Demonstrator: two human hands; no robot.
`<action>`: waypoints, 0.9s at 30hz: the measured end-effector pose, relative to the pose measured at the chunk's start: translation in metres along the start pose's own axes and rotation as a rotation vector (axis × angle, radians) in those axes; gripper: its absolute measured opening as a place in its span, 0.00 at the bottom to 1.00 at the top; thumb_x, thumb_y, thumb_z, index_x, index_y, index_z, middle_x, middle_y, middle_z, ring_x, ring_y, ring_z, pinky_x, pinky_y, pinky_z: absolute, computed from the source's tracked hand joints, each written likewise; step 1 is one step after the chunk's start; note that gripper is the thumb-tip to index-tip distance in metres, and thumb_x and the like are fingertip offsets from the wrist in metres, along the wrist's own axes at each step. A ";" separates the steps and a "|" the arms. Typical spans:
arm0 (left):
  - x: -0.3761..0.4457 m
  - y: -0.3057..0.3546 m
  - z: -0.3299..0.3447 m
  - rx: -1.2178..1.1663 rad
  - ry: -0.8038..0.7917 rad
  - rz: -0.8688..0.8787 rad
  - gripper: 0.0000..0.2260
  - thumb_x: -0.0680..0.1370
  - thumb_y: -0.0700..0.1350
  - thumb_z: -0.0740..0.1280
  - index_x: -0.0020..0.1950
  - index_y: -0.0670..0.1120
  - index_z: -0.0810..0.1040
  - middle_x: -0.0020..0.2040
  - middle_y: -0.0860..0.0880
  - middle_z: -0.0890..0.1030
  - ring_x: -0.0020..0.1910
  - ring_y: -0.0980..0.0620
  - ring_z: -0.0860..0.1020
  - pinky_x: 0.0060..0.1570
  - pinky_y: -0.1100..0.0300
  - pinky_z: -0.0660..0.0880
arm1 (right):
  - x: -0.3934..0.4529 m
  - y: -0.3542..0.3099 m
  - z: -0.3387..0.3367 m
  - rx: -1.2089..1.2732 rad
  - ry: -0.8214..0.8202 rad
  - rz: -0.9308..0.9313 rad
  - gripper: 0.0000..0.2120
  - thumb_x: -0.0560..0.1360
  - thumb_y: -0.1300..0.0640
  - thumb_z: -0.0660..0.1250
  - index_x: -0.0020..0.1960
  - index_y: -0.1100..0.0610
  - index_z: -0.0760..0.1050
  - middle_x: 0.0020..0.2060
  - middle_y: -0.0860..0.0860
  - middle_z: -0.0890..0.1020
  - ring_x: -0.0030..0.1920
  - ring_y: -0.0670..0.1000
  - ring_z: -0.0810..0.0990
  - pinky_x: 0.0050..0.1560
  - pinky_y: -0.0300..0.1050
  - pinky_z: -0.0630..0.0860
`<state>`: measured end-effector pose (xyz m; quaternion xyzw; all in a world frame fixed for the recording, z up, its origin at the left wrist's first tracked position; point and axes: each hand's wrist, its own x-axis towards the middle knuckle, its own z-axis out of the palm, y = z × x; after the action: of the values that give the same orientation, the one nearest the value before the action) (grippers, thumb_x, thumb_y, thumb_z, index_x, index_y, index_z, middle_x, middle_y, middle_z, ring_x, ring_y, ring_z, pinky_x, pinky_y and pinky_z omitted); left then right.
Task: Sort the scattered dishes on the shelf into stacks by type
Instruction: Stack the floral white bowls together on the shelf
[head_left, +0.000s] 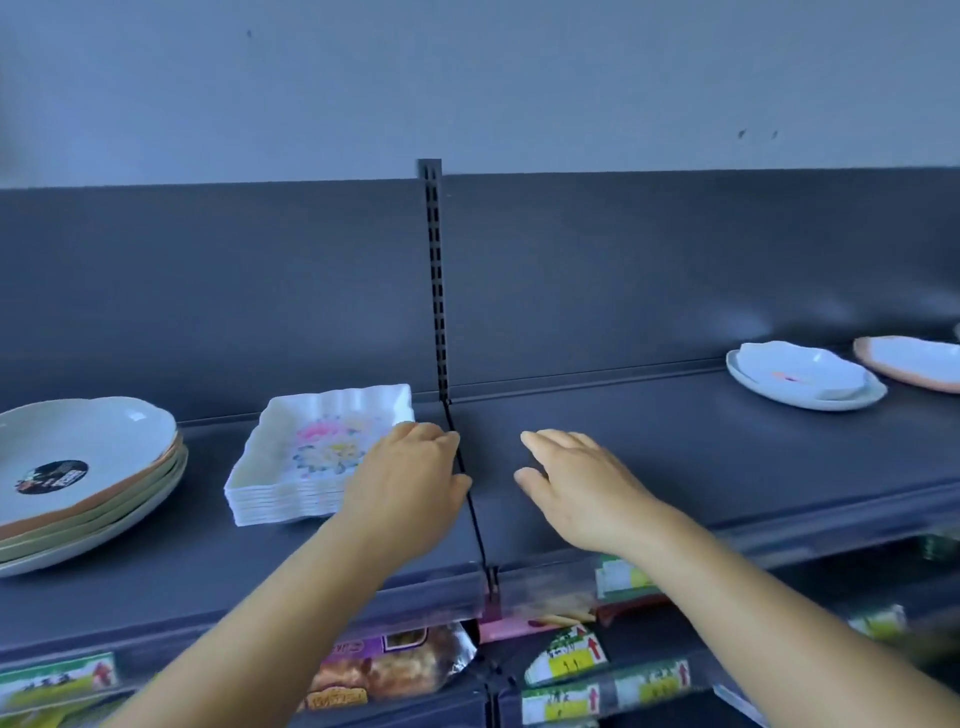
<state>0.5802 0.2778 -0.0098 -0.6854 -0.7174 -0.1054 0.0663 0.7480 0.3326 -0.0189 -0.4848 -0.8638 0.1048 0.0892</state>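
A stack of several white square plates with a flower print (301, 457) sits left of the middle on the dark shelf (675, 447). My left hand (410, 483) lies at the stack's right edge; its fingers are hidden behind the hand, so contact is unclear. My right hand (576, 483) hovers over the bare shelf to the right, fingers relaxed, holding nothing. At the far left stands a stack of round scalloped plates (88, 478), the top one bearing a dark sticker. At the right, a small white dish lies in a white oval plate (805, 376), with a pink-rimmed plate (914, 361) beside it.
A slotted black upright (435, 280) and a seam divide the shelf into two bays. The dark back panel rises behind the dishes. Below the front edge hang price labels (566, 660) and packaged snacks (389, 665) on a lower shelf.
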 end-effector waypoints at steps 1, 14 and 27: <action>0.005 0.015 0.004 0.000 -0.010 0.025 0.19 0.81 0.50 0.57 0.70 0.44 0.70 0.70 0.50 0.71 0.71 0.49 0.65 0.68 0.58 0.64 | -0.005 0.014 -0.004 -0.003 -0.001 0.014 0.26 0.83 0.47 0.50 0.78 0.54 0.54 0.77 0.48 0.60 0.76 0.51 0.56 0.74 0.46 0.56; 0.077 0.204 0.041 -0.021 -0.063 0.090 0.18 0.81 0.50 0.57 0.68 0.44 0.71 0.67 0.49 0.73 0.68 0.48 0.68 0.63 0.56 0.69 | -0.056 0.205 -0.065 -0.066 0.035 0.113 0.25 0.83 0.48 0.50 0.78 0.54 0.54 0.77 0.49 0.60 0.76 0.51 0.56 0.74 0.45 0.55; 0.158 0.319 0.069 -0.080 -0.058 0.156 0.18 0.81 0.50 0.56 0.67 0.43 0.71 0.64 0.48 0.74 0.66 0.48 0.69 0.57 0.56 0.71 | -0.076 0.343 -0.102 -0.038 0.073 0.304 0.24 0.82 0.47 0.53 0.75 0.56 0.60 0.74 0.51 0.65 0.73 0.54 0.61 0.72 0.48 0.61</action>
<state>0.8937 0.4597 -0.0196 -0.7442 -0.6586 -0.1085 0.0261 1.0940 0.4515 -0.0168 -0.6151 -0.7783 0.0829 0.0947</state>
